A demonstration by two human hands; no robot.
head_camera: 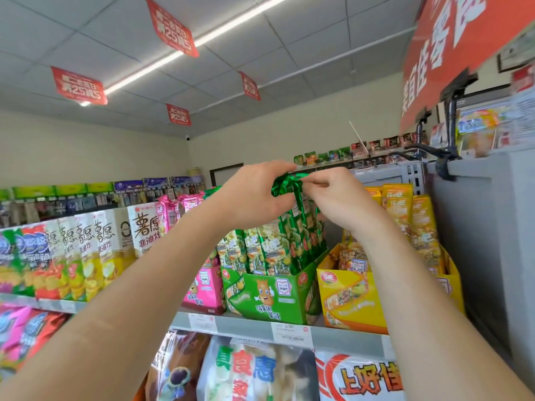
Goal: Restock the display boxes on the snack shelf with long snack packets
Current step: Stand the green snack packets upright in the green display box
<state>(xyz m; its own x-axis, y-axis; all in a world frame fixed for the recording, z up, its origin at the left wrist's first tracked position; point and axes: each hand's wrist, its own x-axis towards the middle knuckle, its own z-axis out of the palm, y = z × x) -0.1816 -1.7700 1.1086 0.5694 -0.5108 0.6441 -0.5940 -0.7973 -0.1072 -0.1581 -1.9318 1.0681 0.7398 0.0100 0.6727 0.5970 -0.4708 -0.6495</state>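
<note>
A green display box (269,296) stands on the top shelf, filled with several long green snack packets (272,250) standing upright. My left hand (254,195) grips the crinkled tops of the green packets at the back of the box. My right hand (338,195) pinches the same packet tops from the right side. A pink display box (207,287) with pink packets stands to the left, and a yellow display box (350,299) with orange-yellow packets (405,215) stands to the right.
White and yellow chip bags (86,250) line the shelf on the left. A grey shelf edge (249,325) carries price tags. Large snack bags (260,374) hang below. A grey cabinet side (477,227) stands at the right, and red signs hang from the ceiling.
</note>
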